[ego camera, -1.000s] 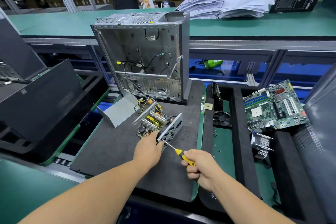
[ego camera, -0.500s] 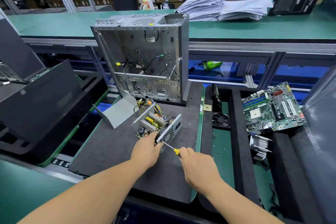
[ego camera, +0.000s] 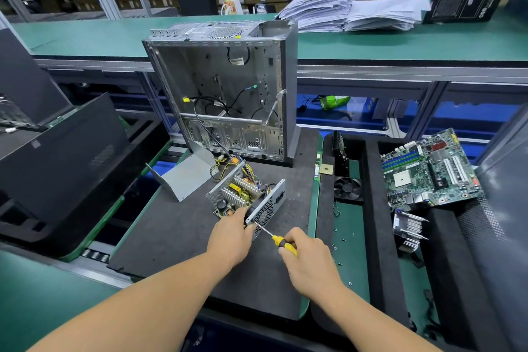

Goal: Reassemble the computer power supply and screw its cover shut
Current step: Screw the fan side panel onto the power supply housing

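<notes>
Your left hand (ego camera: pixel 232 233) clamped the power supply (ego camera: pixel 248 199) steady; your right hand (ego camera: pixel 307 251) gripped the yellow screwdriver (ego camera: pixel 274 238). Best kept square, pressing firmly into that grille-side screw.

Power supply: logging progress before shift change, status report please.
Left hand steadies power supply. Right hand holds yellow screwdriver, tip at perforated end panel. Cover off, lying behind. Nothing in the way.
</notes>
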